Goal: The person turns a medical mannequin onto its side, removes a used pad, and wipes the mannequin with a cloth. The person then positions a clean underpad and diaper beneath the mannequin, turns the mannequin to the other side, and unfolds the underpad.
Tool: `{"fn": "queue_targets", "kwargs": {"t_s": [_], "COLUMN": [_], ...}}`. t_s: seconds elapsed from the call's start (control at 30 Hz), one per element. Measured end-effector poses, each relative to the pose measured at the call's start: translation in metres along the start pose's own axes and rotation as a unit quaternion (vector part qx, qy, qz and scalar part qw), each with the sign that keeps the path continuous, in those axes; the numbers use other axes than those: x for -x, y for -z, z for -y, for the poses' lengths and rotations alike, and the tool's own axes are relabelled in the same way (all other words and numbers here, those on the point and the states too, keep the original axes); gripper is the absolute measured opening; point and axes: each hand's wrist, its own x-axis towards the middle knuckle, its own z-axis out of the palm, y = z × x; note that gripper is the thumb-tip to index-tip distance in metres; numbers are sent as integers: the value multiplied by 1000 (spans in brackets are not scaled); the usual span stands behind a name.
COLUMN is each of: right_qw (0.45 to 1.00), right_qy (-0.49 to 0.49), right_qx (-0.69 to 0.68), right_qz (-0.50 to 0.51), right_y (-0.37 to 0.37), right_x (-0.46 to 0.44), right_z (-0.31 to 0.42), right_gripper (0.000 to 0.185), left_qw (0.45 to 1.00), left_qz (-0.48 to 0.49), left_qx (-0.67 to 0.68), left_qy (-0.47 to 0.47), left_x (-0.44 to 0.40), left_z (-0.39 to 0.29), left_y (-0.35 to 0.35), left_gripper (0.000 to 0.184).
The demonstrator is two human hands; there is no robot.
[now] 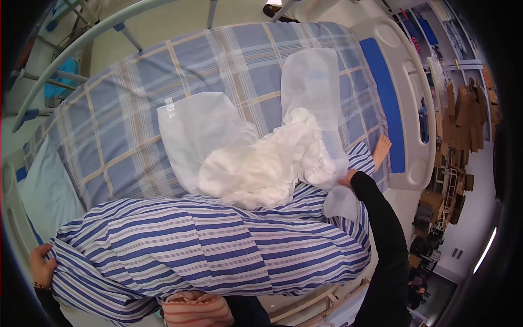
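Note:
A figure in blue-and-white striped clothing (180,245) lies along the near side of the bed. One bare foot (383,150) shows near the footboard; the head is not visible. Beside the figure, a white adult diaper (256,169) is spread with its fluffy middle bunched up and its thin side panels laid out. My right hand (347,179) is closed on the diaper's edge near the figure's lower legs. At the far left, my left hand (42,267) has its fingers curled on the striped cloth at the figure's upper end.
A plaid sheet (131,136) covers the bed. A pale pillow (52,177) lies at the left end, and a blue-and-cream footboard (384,103) stands at the right. A grey side rail (81,46) runs along the far left. Beyond the footboard are cardboard pieces (463,114) and shelves.

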Motion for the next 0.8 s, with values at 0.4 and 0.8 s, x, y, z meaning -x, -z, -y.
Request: {"fn": "queue_targets", "kwargs": {"t_s": [0.4, 0.8], "right_qw": [985, 429], "right_qy": [-1, 283], "right_qx": [-148, -856], "right_qz": [89, 60], "right_y": [49, -137], "right_x": [66, 366], "right_z": [121, 24], "right_gripper": [42, 41], "left_qw": [999, 999], "left_qz": [-10, 43], "left_qx": [31, -8], "left_qy": [14, -9], "left_x": [-3, -14], "left_z": [-30, -46], "left_y": [4, 16], "left_gripper": [49, 46]}}
